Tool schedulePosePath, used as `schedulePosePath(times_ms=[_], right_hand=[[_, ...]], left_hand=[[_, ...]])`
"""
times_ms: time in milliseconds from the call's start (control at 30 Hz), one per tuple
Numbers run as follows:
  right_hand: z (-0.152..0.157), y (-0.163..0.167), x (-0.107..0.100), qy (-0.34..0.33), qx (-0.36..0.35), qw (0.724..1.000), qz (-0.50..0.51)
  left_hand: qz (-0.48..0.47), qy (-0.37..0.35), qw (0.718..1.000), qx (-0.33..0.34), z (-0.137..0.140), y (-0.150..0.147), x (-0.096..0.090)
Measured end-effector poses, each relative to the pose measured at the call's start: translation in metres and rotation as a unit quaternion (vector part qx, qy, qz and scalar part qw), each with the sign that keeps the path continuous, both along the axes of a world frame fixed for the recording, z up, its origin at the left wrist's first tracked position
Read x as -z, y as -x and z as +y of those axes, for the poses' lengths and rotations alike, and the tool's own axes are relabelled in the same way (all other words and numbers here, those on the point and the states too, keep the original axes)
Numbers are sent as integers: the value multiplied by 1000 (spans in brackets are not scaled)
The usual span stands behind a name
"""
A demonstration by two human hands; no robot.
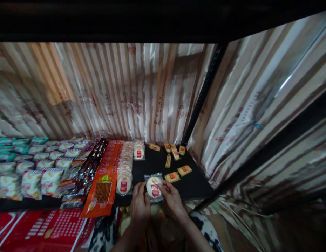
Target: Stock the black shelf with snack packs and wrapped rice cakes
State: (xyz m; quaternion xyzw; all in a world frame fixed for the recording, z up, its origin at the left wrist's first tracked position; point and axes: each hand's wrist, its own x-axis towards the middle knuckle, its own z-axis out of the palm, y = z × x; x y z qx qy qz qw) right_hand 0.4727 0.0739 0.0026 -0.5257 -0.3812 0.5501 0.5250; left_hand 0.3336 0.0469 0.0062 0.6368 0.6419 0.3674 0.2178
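A clear packet of round white rice crackers (154, 186) with a red label is held face-up at the front edge of the dark shelf. My left hand (141, 203) has its fingers closed at the packet's left edge. On the opposite edge, my right hand (173, 196) pinches the wrapper between thumb and fingers. Just left of my hands runs an overlapping row of matching cracker packets (124, 183). Another such packet (139, 150) stands behind, near the curtain. Small yellow wrapped snacks (172, 176) lie scattered beyond my right hand.
Orange snack bags (101, 190) overlap in a row left of the crackers, beside dark shiny packets (81, 171). Several white bags (51, 182) fill the left side. A black post (205, 94) rises at the shelf's right rear corner. Striped curtain (142, 91) hangs behind. Red plastic packaging (47, 229) lies below.
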Motion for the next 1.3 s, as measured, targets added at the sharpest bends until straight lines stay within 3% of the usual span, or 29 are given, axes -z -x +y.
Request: schedulePosePath(times_ms=[200, 433, 633, 933, 1300], right_hand=[[49, 21, -6, -22, 22, 997, -69], [95, 36, 15, -36, 34, 984, -171], [126, 45, 29, -14, 26, 966, -255], [147, 60, 37, 0, 38, 949, -312], [159, 70, 28, 23, 38, 920, -389]], left_hand=[[13, 18, 1000, 3, 22, 0, 4], [37, 94, 995, -10, 57, 0, 0], [16, 111, 993, -20, 83, 3, 6], [0, 154, 988, -15, 108, 7, 5], [-27, 168, 985, -16, 126, -1, -9]])
